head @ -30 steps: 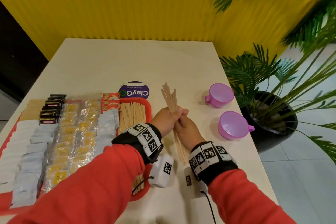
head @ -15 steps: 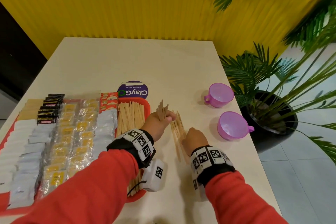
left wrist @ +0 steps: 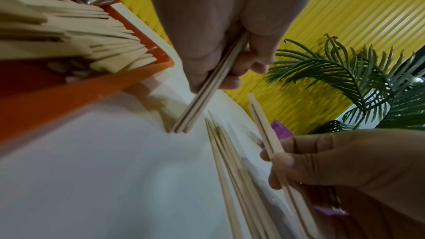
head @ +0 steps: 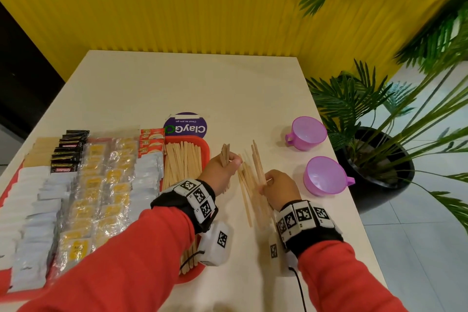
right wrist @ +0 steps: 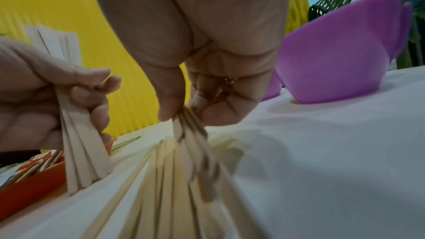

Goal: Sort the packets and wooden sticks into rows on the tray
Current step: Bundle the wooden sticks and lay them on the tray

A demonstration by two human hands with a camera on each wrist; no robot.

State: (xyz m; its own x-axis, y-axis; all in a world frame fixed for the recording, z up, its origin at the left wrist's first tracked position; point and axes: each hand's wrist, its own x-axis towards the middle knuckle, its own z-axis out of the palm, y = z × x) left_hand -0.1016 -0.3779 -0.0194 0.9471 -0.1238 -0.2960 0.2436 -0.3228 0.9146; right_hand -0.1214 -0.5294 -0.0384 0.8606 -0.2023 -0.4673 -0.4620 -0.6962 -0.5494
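My left hand grips a small bundle of wooden sticks upright, their lower ends standing on the table just right of the red tray. My right hand pinches a few sticks out of a loose pile lying on the table between the hands. In the right wrist view the thumb and fingers close on the stick ends. The tray holds a row of sticks and rows of white, yellow, black and red packets.
Two purple cups stand right of the sticks, near the table's right edge. A round purple sticker lies behind the tray. Potted palms stand beyond the right edge. The yellow wall runs behind the table.
The hands have parted: one bundle held by both is now split, the left hand keeping a few sticks upright, the right hand lowered to the pile on the table.
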